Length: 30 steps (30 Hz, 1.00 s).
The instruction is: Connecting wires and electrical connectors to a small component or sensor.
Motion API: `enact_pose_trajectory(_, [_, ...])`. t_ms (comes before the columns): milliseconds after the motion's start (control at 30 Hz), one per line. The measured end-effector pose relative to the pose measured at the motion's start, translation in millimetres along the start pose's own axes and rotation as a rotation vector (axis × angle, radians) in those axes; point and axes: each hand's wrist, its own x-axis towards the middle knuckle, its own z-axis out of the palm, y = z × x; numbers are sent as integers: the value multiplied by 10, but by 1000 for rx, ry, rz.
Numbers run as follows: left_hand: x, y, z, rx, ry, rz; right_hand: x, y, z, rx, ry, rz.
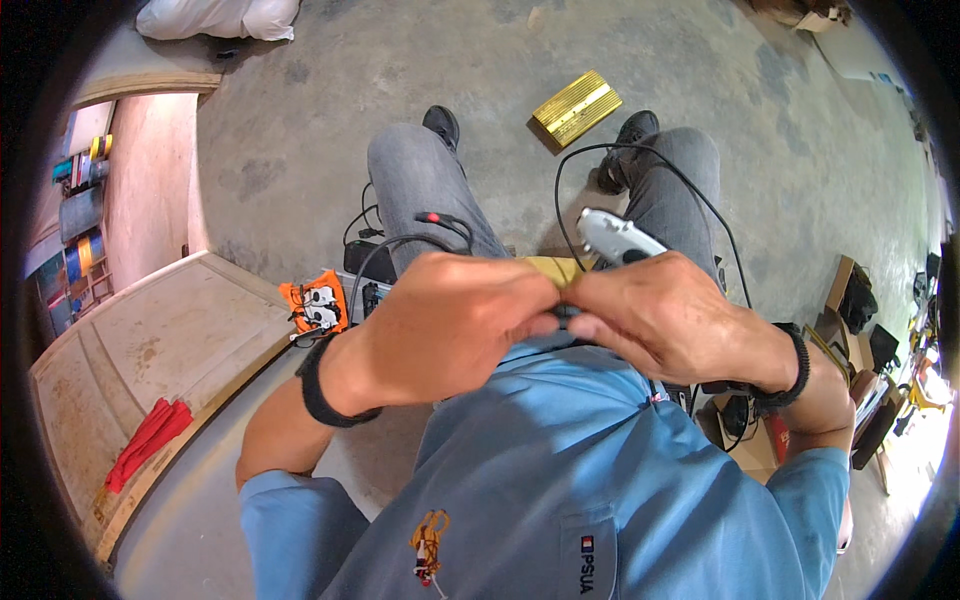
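Seen from above, a person sits with both bare hands meeting at the waist, in front of a blue shirt (pixel 560 450). The left hand (pixel 450 318) and right hand (pixel 660 312) have curled fingers, thumbs and forefingers pinching a small dark piece (pixel 566 312) between them; its kind is hidden by the fingers. A black cable (pixel 722 215) loops over the right leg, while a second cable (pixel 400 238) with a red spot crosses the left thigh. Just beyond the right hand is a pale grey device (pixel 618 235), partly covered. A gold box (pixel 578 108) lies on the concrete floor (pixel 320 120) near the right shoe (pixel 630 145). At left, an orange bag (pixel 338 290) sits near a wooden panel (pixel 180 330) bearing a red cloth (pixel 150 440).
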Motion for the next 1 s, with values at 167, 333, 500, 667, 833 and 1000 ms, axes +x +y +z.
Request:
enact_pose_trajectory(167, [-7, 51, -86, -239, -116, 38, -22, 6, -127, 317, -145, -87])
enact_pose_trajectory(333, [28, 33, -34, -334, -98, 13, -16, 67, -89, 336, -118, -15])
enact_pose_trajectory(500, [124, 36, 160, 31, 165, -164, 0, 117, 44, -137, 166, 120])
enact_pose_trajectory(667, [75, 2, 109, -72, 120, -77, -49, 143, -79, -43, 72, 13])
enact_pose_trajectory(833, [-16, 73, 2, -392, -139, 15, -97, -15, -202, 575, -230, 32])
enact_pose_trajectory(1000, [9, 49, 17, -453, -112, 43, -64, 21, -191, 625, -240, 37])
